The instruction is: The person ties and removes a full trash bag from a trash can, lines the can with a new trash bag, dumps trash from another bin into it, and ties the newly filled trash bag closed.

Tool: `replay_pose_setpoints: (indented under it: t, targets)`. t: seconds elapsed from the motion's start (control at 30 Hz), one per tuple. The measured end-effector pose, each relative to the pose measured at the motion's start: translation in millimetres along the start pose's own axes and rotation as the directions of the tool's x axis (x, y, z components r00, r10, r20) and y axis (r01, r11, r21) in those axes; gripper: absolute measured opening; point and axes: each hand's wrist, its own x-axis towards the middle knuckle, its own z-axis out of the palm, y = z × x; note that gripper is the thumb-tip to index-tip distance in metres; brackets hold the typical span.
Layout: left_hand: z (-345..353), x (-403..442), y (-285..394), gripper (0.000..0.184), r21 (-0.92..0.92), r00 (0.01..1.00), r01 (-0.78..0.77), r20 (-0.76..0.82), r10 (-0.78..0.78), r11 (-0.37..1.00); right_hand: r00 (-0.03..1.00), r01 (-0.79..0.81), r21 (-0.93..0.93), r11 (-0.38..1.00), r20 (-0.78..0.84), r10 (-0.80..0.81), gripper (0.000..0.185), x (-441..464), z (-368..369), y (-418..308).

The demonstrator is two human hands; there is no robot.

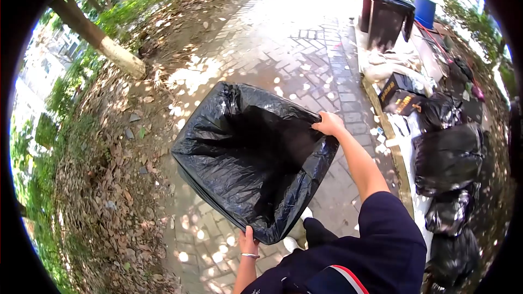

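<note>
A: Where is the black bag [218, 155], and how is it held?

B: Centre of view, mouth spread wide above the brick path [321, 71]. The right hand [329, 124] grips the rim at the bag's 2 o'clock, fingers closed on the plastic. The left hand [248, 244] is at its 6 o'clock, thumb over the edge; its other fingers are largely hidden, though the hold appears to be a pinch.

A: How far has the work progressed?

B: The opening is already formed, and the rim stands out in a squarish outline. Whether a rigid bin supports it from within cannot be told. The interior is in deep shadow, so any contents are likewise undetermined. The mouth is not gathered or tied; closure, if wanted, would remain undone.

A: What surrounds it?

B: Between 1 and 2 o'clock, a dark wheeled bin [388, 19] and a blue barrel [425, 11]; nearer 2 o'clock, a printed box [402, 95]. From 3 to 4 o'clock, bulging black sacks [448, 158] lie along the path's edge. At 10 o'clock, a tree trunk [121, 59], pale at its base, rises beside leaf litter [117, 196].
</note>
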Motion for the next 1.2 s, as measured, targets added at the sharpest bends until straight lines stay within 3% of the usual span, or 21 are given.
replay_pose_setpoints:
  t: [0.07, 0.1, 0.13, 0.17, 0.2, 0.27, 0.33, 0.4, 0.47, 0.6, 0.7, 0.77, 0.8, 0.83, 0.87, 0.9, 0.97, 1.0, 1.07, 1.13, 1.2]
  targets:
    - [-2, 1, -8, 0.042, 0.280, 0.993, -0.113, 0.047, 0.104, 0.953, 0.997, -0.043, 0.043, 0.998, -0.065, 0.045, 0.044, -29, -2, 32]
    - [-9, 9, -18, 0.051, 0.448, 0.960, -0.277, 0.158, 0.229, 0.850, 0.993, -0.066, 0.077, 0.995, -0.091, 0.072, 0.045, -44, -1, 51]
    - [0, 1, -14, 0.051, 0.438, 0.963, -0.265, 0.157, 0.217, 0.859, 0.982, -0.111, 0.099, 0.989, -0.145, 0.125, 0.046, -66, -6, 62]
    - [18, -8, 0, 0.055, 0.518, 0.949, -0.313, 0.199, 0.244, 0.796, 0.975, -0.203, 0.125, 0.971, -0.069, 0.213, 0.047, -85, -14, 75]
    - [31, -12, 9, 0.059, 0.589, 0.932, -0.361, 0.244, 0.267, 0.723, 0.966, -0.176, 0.184, 0.967, -0.157, 0.205, 0.045, -101, -3, 102]
    - [29, 26, -8, 0.062, 0.527, 0.913, -0.405, 0.271, 0.304, 0.747, 0.928, -0.237, 0.296, 0.925, -0.213, 0.306, 0.043, -148, -6, 112]
    - [64, 19, 17, 0.065, 0.486, 0.771, -0.630, 0.301, 0.561, 0.606, 0.874, -0.331, 0.380, 0.864, -0.223, 0.433, 0.045, -179, 3, 127]
    - [85, 35, 30, 0.067, 0.604, 0.700, -0.685, 0.390, 0.599, 0.407, 0.786, -0.368, 0.494, 0.787, -0.286, 0.548, 0.043, -200, 14, 137]
    - [118, 60, 41, 0.066, 0.579, 0.651, -0.732, 0.436, 0.622, 0.360, 0.769, -0.320, 0.522, 0.791, -0.345, 0.538, 0.043, -200, 40, 185]
    - [207, 100, 82, 0.060, 0.554, 0.668, -0.739, 0.528, 0.524, 0.383, 0.777, -0.237, 0.674, 0.699, -0.300, 0.553, 0.045, -192, 27, 193]
    - [237, 136, 100, 0.059, 0.597, 0.677, -0.727, 0.535, 0.506, 0.341, 0.834, -0.218, 0.814, 0.538, -0.131, 0.536, 0.052, -168, 28, 189]
    - [258, 160, 122, 0.059, 0.657, 0.687, -0.700, 0.512, 0.516, 0.279, 0.822, -0.167, 0.773, 0.612, -0.233, 0.519, 0.053, -137, 40, 191]
    - [260, 189, 130, 0.060, 0.611, 0.623, -0.756, 0.560, 0.547, 0.235, 0.775, -0.298, 0.666, 0.684, -0.250, 0.581, 0.054, -120, 20, 158]
    - [277, 199, 144, 0.062, 0.689, 0.763, -0.619, 0.413, 0.498, 0.377, 0.783, -0.250, 0.708, 0.661, -0.253, 0.567, 0.053, -98, 11, 139]
    - [278, 234, 149, 0.063, 0.715, 0.752, -0.605, 0.368, 0.547, 0.351, 0.854, -0.098, 0.742, 0.663, -0.278, 0.439, 0.053, -70, 4, 128]
    - [283, 257, 160, 0.063, 0.792, 0.738, -0.542, 0.290, 0.610, 0.280, 0.851, -0.186, 0.703, 0.686, -0.234, 0.471, 0.052, -42, -5, 116]
    - [284, 309, 183, 0.068, 0.852, 0.800, -0.397, 0.139, 0.584, 0.342, 0.853, 0.058, 0.650, 0.758, -0.427, 0.301, 0.052, 22, -8, 92]
    - [279, 337, 184, 0.069, 0.864, 0.809, -0.328, 0.049, 0.586, 0.381, 0.887, -0.111, 0.606, 0.788, -0.297, 0.354, 0.052, 53, -14, 89]
    - [291, 352, 199, 0.069, 0.885, 0.809, -0.246, -0.036, 0.586, 0.394, 0.895, -0.042, 0.583, 0.811, -0.338, 0.290, 0.049, 105, -27, 82]
    - [312, 364, 198, 0.064, 0.850, 0.801, -0.296, -0.028, 0.598, 0.437, 0.900, -0.014, 0.527, 0.850, -0.364, 0.241, 0.045, 150, -37, 94]
    - [357, 376, 196, 0.060, 0.757, 0.804, -0.346, -0.065, 0.590, 0.554, 0.934, -0.104, 0.478, 0.872, -0.254, 0.250, 0.043, 200, -62, 118]
